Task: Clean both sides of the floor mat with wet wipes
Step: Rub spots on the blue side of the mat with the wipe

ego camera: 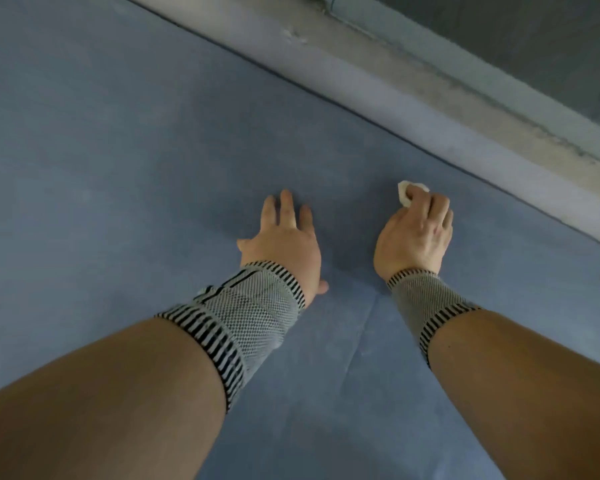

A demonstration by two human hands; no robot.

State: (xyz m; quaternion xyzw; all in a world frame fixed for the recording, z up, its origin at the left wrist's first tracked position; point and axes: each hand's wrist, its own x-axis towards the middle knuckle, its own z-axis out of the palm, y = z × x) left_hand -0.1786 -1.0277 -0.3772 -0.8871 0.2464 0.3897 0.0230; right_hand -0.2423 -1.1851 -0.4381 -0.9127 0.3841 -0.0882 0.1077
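Note:
A blue floor mat [125, 161] fills most of the view and lies flat, with faint fold creases near the middle. My left hand [284, 240] rests palm down on the mat, fingers spread and holding nothing. To its right, my right hand [416, 233] is curled over a small crumpled white wet wipe [406, 191], pressing it onto the mat close to the mat's far edge. Both wrists wear grey knitted bands with black stripes.
The mat's far edge runs diagonally from the upper left to the right side. Beyond it lies a pale strip of floor [378, 84], then a worn concrete ledge [465, 74] and a dark grey surface [534, 39] at the upper right.

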